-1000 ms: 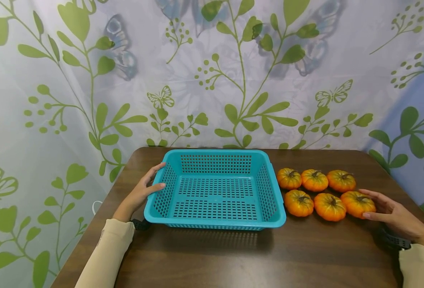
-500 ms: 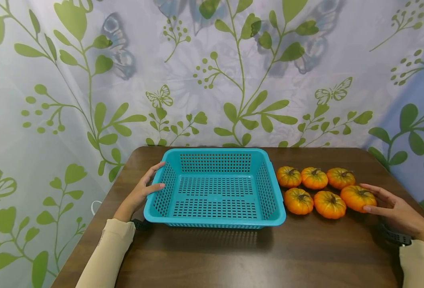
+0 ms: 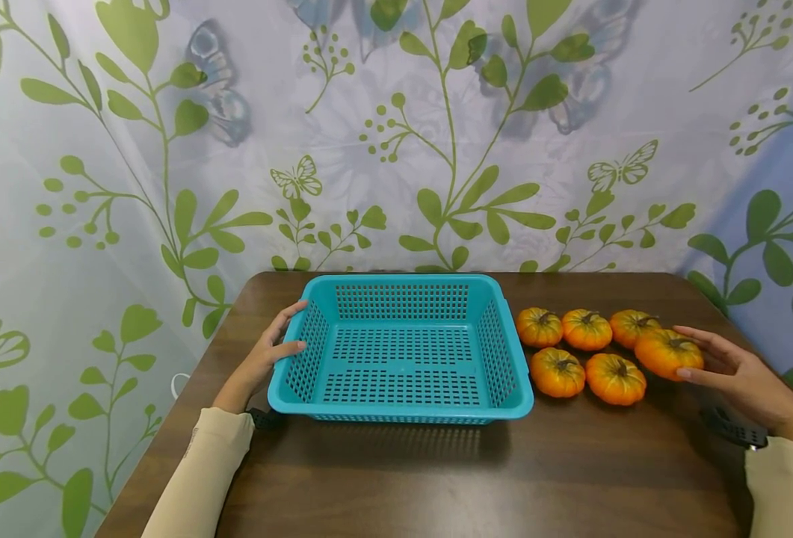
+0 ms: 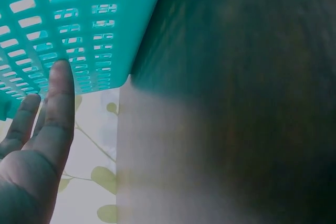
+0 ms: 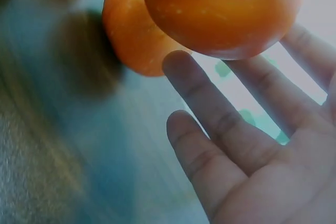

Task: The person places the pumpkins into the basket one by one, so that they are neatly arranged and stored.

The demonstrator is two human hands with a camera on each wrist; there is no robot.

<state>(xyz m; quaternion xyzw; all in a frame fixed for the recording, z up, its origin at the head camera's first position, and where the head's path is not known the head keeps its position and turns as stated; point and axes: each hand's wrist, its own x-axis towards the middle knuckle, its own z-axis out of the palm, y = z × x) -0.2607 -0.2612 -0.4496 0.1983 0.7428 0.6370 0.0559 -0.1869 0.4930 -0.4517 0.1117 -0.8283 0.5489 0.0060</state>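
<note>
A small orange pumpkin (image 3: 669, 354) is raised off the table, pinched between the thumb and fingers of my right hand (image 3: 749, 385). In the right wrist view this pumpkin (image 5: 220, 11) fills the top, while the two lower fingers (image 5: 210, 166) stretch out beneath it. My left hand (image 3: 267, 359) holds the left side of a turquoise plastic basket (image 3: 399, 412), thumb over the rim. From the left wrist, the fingers (image 4: 61, 98) show against the outside of the basket's slotted wall (image 4: 110, 40). Nothing lies inside the basket.
Several other pumpkins (image 3: 614, 379) stand in two rows to the right of the basket on the brown wooden table (image 3: 436, 486). Behind the table hangs a curtain (image 3: 383, 134) printed with leaves and butterflies.
My right hand has lifted the front-right pumpkin from the table, up and slightly away from me. The left hand and the basket have stayed in place.
</note>
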